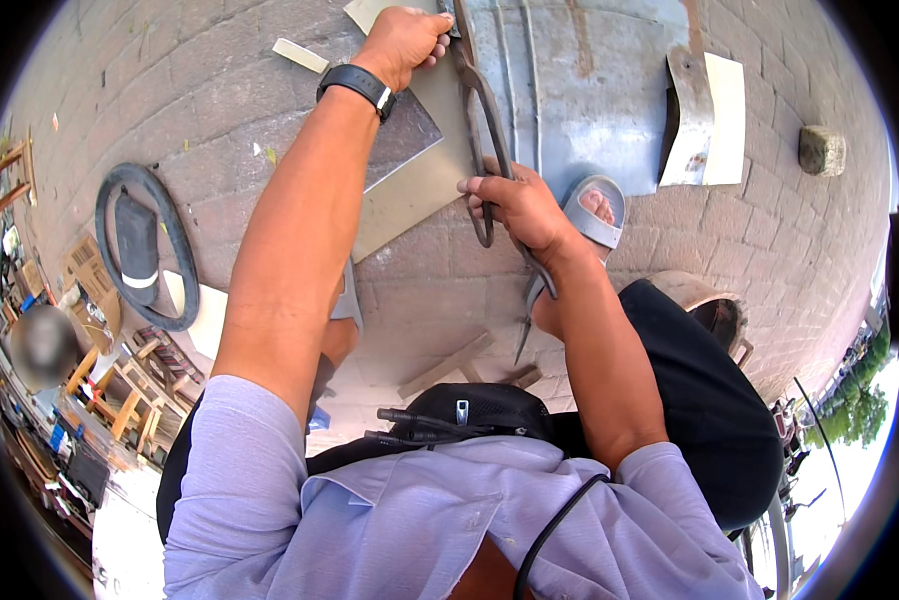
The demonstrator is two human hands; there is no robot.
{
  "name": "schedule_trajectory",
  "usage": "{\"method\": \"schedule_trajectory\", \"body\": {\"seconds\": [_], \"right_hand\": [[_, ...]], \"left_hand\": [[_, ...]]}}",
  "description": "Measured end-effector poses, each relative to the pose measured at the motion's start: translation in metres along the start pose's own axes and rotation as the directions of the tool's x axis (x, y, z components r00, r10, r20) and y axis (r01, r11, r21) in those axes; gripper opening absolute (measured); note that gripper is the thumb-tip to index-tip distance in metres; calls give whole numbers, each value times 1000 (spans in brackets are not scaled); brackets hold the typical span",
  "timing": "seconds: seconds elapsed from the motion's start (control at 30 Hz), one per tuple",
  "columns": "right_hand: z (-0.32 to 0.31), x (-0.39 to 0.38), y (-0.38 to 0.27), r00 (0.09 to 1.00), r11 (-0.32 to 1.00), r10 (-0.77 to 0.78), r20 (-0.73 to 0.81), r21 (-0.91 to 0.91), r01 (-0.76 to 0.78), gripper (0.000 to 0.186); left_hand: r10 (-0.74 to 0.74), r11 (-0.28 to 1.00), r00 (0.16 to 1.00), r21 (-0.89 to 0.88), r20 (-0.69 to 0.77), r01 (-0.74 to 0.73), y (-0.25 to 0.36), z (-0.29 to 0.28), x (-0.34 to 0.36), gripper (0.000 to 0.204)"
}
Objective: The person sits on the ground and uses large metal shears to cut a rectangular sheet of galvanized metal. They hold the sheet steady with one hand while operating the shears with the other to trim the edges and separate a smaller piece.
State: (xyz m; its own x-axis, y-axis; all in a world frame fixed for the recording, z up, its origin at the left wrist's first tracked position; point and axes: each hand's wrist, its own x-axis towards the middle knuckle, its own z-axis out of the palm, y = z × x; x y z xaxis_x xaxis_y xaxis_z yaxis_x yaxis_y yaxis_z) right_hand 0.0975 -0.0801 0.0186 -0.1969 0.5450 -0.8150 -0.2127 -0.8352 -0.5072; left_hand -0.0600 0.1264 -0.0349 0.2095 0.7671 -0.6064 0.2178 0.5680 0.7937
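Above the brick paving point(270, 110), dark shears point(487, 100) are gripped by the right hand point(530, 210); the left hand point(402, 45) is curled, its hold unclear.

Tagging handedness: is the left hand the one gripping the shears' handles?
No, the right hand is closed around the shears' handles.

Ring point(183, 243) left, metal sheet point(602, 120) ahead, block point(823, 151) right.

Daylit brick paving point(790, 225), green foliage point(858, 408)
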Motion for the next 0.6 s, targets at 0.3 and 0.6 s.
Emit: {"method": "schedule_trajectory", "body": {"seconds": [0.3,0.6], "right_hand": [[0,3,4,999,999,-53,-7,-9,53,24],[1,4,6,999,993,-52,14,103,51,31]], "left_hand": [[-7,1000,1000,1,11,7,-4,-1,2,22],[-25,1000,1000,-1,-18,25,-5,0,4,22]]}}
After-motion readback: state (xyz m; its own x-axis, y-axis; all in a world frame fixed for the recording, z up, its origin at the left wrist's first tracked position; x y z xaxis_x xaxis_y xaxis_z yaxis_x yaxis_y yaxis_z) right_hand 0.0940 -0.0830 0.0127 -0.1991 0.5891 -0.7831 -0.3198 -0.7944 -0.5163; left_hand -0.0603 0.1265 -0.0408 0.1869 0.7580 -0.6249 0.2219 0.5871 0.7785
